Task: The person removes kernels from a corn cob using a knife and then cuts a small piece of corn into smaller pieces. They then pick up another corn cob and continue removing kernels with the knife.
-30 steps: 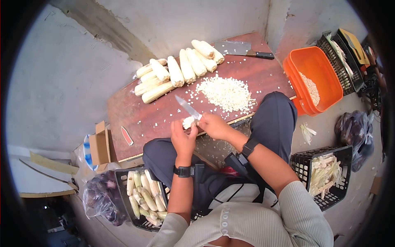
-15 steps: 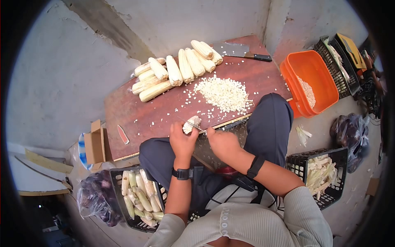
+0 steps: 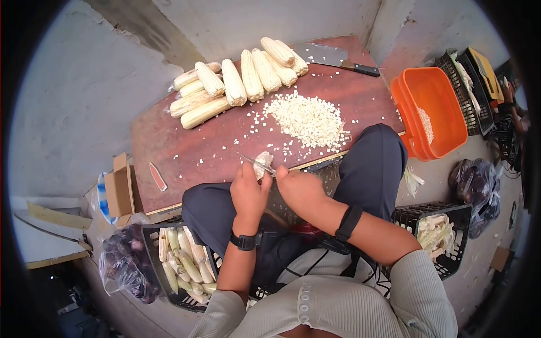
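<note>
My left hand (image 3: pixel 248 188) is closed round a whitish piece of corn cob (image 3: pixel 263 161) at the table's near edge. In my right hand (image 3: pixel 297 188) is a small knife (image 3: pixel 252 158), its thin blade lying across the cob and pointing left. Beyond my hands a heap of loose white kernels (image 3: pixel 309 121) lies on the reddish table (image 3: pixel 225 147). Several whole husked corn cobs (image 3: pixel 249 76) lie side by side along the table's far side. A cleaver (image 3: pixel 332 56) with a black handle rests at the far right of them.
An orange bucket (image 3: pixel 445 107) holding some kernels stands right of the table. Black crates hold corn cobs (image 3: pixel 189 265) at lower left and husks (image 3: pixel 435 234) at lower right. A cardboard box (image 3: pixel 121 191) stands left. A red and white object (image 3: pixel 158 176) lies on the table.
The view has shifted slightly. My right hand and the knife have come closer to my left hand, and the blade now lies further across the cob.
</note>
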